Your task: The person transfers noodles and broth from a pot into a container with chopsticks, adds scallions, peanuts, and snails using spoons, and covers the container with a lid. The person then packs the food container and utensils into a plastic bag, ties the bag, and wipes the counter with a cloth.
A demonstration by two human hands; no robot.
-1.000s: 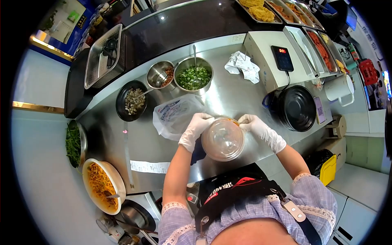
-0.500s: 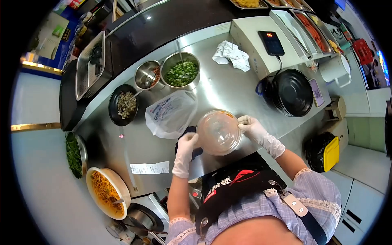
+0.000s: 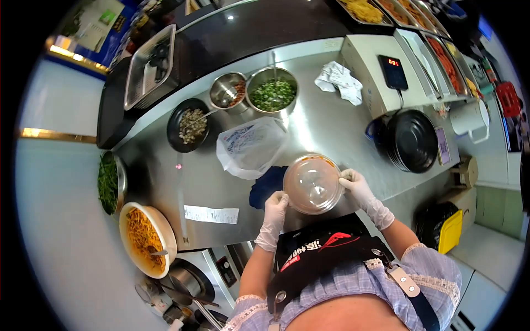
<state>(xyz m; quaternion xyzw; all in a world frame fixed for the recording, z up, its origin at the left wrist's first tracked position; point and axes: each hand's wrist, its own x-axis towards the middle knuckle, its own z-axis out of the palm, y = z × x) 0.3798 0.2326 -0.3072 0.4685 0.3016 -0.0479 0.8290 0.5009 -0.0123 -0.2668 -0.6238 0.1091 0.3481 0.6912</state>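
Lidded bowl's contents (image 3: 313,183) blurred

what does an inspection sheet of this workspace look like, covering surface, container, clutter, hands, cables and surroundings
surface: steel counter shiny; small pink spot left of centre
container: clear round container, orange-red residue or food near its far rim
clutter: plastic bag, printed paper slip, dark blue cloth, crumpled white paper or cloth
hands: left and right, both in white gloves, at opposite sides of the container
cables: one black cable below the digital display; far end unclear
surroundings: chopped greens in a metal pot; stacked black bowls
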